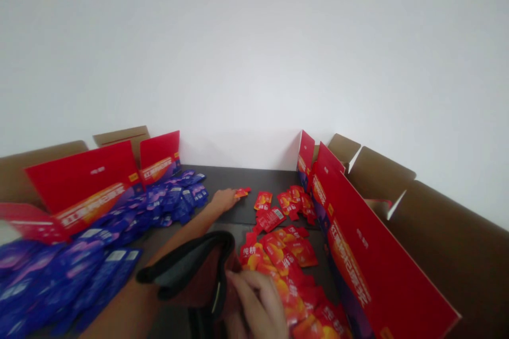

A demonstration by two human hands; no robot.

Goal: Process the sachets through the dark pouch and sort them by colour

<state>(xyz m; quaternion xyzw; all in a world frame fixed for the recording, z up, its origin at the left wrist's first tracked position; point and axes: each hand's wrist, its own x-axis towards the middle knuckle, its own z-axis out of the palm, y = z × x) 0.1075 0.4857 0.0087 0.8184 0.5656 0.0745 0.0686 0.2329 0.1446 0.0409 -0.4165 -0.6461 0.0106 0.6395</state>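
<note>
My left arm stretches forward over the dark table, and my left hand (225, 200) is closed on a small red-and-orange sachet (242, 192) at the far side. Close to the camera, my right hand (258, 302) grips the edge of a dark maroon fabric pouch (199, 270) with black trim. The pouch's mouth gapes toward the left; its inside is mostly hidden. Beside and beyond my right hand lies a heap of red sachets (292, 251). Left of my forearm spreads a pile of blue sachets (175, 198).
Red printed boxes (93, 169) with open brown flaps line the left side. A row of similar red boxes (358, 238) runs along the right, with brown cardboard flaps (382, 174) behind. A white wall (254, 63) rises at the back of the black tabletop (234, 174).
</note>
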